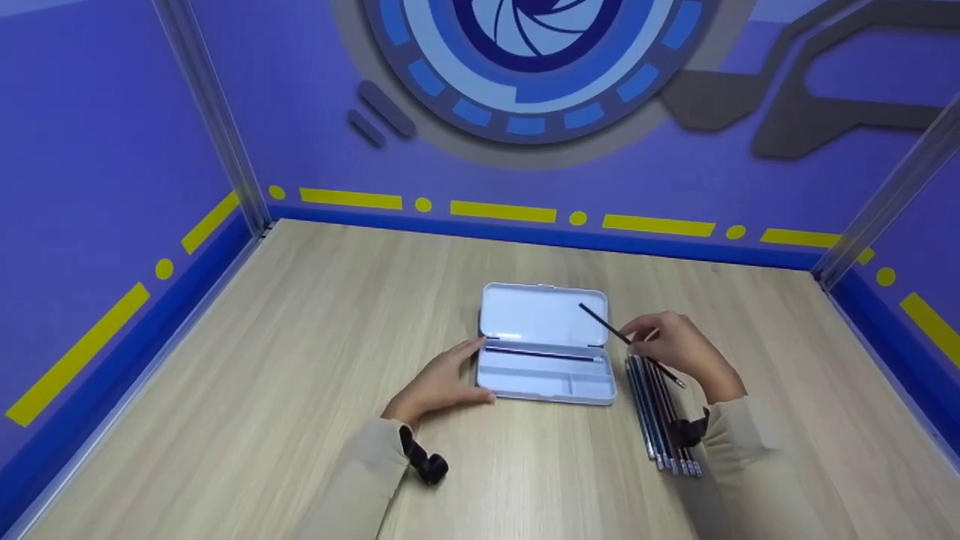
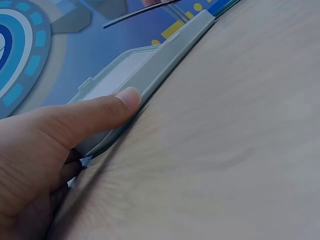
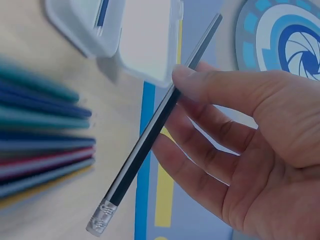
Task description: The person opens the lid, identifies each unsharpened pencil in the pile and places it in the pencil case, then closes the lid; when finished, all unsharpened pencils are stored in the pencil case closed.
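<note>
A white pencil case (image 1: 544, 315) lies with its lid raised back, and one dark pencil (image 1: 540, 353) rests in its rear compartment. My left hand (image 1: 448, 382) holds the case at its left end; the thumb (image 2: 131, 98) presses the front wall and the fingers reach along the left side, partly hidden. To the right of the case, my right hand (image 1: 684, 346) pinches a black pencil (image 3: 145, 142) between thumb and fingertips. This pencil slants in the air, its eraser end (image 3: 101, 220) lower and toward me. Below that hand lies a row of pencils (image 1: 651, 412).
The case's front part has a long compartment (image 1: 521, 380) and a small one (image 1: 589, 385) at the right. Everything stands on a wood-grain table (image 1: 337, 315), enclosed by blue-purple panels (image 1: 300, 135) at the back and sides. Dark wrist cameras (image 1: 431, 466) sit on both sleeves.
</note>
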A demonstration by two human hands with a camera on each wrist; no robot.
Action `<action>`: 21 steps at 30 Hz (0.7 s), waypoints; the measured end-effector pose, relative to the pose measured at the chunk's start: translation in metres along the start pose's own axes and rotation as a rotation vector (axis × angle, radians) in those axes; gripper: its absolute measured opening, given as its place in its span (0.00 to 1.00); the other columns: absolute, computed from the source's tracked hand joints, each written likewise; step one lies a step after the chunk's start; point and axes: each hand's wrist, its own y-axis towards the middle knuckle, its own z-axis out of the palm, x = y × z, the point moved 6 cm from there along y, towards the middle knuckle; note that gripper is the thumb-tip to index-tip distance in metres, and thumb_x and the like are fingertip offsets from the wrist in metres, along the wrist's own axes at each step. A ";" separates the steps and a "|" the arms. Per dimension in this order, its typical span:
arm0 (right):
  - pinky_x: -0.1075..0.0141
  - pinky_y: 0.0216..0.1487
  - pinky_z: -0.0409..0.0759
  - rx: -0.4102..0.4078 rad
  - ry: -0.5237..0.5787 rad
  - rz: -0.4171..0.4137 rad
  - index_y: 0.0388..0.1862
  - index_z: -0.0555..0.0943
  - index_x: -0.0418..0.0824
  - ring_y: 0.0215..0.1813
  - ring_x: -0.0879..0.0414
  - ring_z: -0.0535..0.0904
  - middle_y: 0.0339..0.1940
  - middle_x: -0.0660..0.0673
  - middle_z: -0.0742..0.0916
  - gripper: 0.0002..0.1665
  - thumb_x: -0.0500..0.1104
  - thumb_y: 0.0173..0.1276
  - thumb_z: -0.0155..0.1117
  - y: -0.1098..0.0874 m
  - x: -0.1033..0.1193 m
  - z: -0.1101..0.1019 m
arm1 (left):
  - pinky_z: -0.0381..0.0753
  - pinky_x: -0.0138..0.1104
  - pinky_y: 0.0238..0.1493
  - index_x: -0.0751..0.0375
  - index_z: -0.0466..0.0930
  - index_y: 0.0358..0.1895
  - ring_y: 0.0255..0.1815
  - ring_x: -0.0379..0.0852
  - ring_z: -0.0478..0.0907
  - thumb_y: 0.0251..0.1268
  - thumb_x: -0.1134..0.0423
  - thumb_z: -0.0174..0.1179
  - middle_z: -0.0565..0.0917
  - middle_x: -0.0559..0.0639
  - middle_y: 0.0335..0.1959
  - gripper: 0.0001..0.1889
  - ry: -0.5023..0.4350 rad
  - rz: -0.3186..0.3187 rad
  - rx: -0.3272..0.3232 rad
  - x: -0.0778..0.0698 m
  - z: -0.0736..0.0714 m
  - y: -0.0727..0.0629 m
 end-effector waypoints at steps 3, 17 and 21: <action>0.62 0.37 0.82 0.004 0.006 -0.038 0.48 0.84 0.35 0.38 0.51 0.80 0.38 0.39 0.86 0.15 0.30 0.62 0.62 0.005 0.009 0.005 | 0.56 0.45 0.76 0.59 0.56 0.75 0.76 0.54 0.55 0.46 0.46 0.74 0.61 0.55 0.75 0.53 -0.003 -0.001 0.003 -0.001 0.000 -0.001; 0.60 0.40 0.83 0.019 0.021 -0.128 0.44 0.86 0.38 0.38 0.52 0.81 0.37 0.42 0.87 0.13 0.30 0.61 0.65 0.027 0.042 0.024 | 0.57 0.46 0.75 0.57 0.56 0.75 0.76 0.54 0.56 0.45 0.47 0.75 0.61 0.55 0.75 0.53 -0.032 -0.026 -0.002 0.000 -0.001 -0.001; 0.60 0.40 0.83 0.028 0.022 -0.141 0.44 0.87 0.39 0.37 0.53 0.81 0.37 0.43 0.87 0.13 0.30 0.60 0.66 0.032 0.051 0.030 | 0.57 0.46 0.75 0.57 0.56 0.75 0.76 0.54 0.56 0.45 0.47 0.74 0.61 0.55 0.75 0.53 -0.020 -0.023 -0.001 -0.001 -0.001 -0.001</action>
